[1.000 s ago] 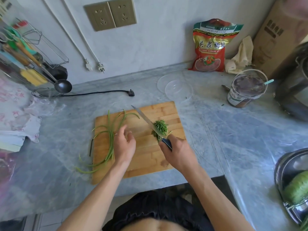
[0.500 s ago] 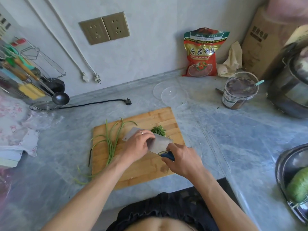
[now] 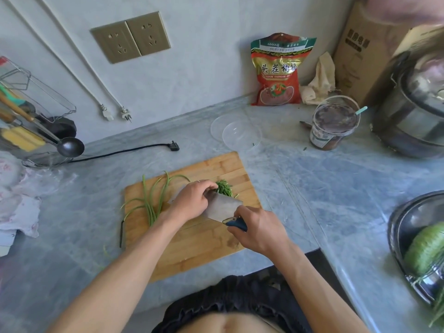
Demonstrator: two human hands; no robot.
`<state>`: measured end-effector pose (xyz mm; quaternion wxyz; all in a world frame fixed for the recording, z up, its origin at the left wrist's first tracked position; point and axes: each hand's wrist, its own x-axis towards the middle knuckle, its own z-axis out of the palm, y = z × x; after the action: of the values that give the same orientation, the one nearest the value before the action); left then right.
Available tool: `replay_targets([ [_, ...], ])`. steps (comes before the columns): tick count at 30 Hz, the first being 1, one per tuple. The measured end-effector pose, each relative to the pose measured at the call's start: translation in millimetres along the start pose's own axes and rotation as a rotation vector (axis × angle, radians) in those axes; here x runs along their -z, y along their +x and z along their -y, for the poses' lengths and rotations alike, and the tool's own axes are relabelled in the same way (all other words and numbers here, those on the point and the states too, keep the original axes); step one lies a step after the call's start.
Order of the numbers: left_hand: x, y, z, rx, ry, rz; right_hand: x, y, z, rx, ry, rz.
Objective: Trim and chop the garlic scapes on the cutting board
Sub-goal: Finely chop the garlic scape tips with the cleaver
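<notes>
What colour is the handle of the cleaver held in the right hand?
Dark blue, seen in the head view: the cleaver handle pokes out of the right hand.

red snack bag (image 3: 280, 70) | "CHINESE" | cardboard box (image 3: 360, 46) | Chinese print, unreadable

Marble counter (image 3: 336, 200) w/ cutting board (image 3: 199, 246), clear lid (image 3: 236, 133), jar (image 3: 332, 126).
</notes>
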<state>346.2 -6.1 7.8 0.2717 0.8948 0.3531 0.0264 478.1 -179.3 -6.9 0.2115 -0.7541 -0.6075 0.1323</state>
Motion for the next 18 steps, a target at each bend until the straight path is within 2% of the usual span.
replay_targets([
  [2,3.4,-1.1,-5.7,-0.009,-0.017,-0.119,-1.8,1.5,-0.8,-0.021,0.045,-0.031],
  [5,10.2,-6.0,-8.9,-0.090,-0.049,-0.486,-0.1,9.1,-0.3,-0.169,0.325,-0.090],
  [7,6.9,-8.0,-7.2,-0.128,-0.077,-0.581,5.0,14.5,1.6,-0.302,0.504,-0.103],
  [9,-0.7,-11.2,-4.6,-0.082,-0.084,-0.557,10.0,18.1,7.6,-0.416,0.670,-0.088],
  [11,-11.9,-15.4,-4.2,-0.071,-0.072,-0.445,14.1,20.8,11.7,-0.491,0.833,-0.100],
  [14,-26.3,-20.5,-1.4,-0.159,0.020,-0.268,17.6,24.8,16.9,-0.577,1.039,-0.100],
  [18,-36.1,-21.5,6.5,-0.244,0.162,-0.187,20.7,26.5,17.3,-0.692,1.240,-0.115],
])
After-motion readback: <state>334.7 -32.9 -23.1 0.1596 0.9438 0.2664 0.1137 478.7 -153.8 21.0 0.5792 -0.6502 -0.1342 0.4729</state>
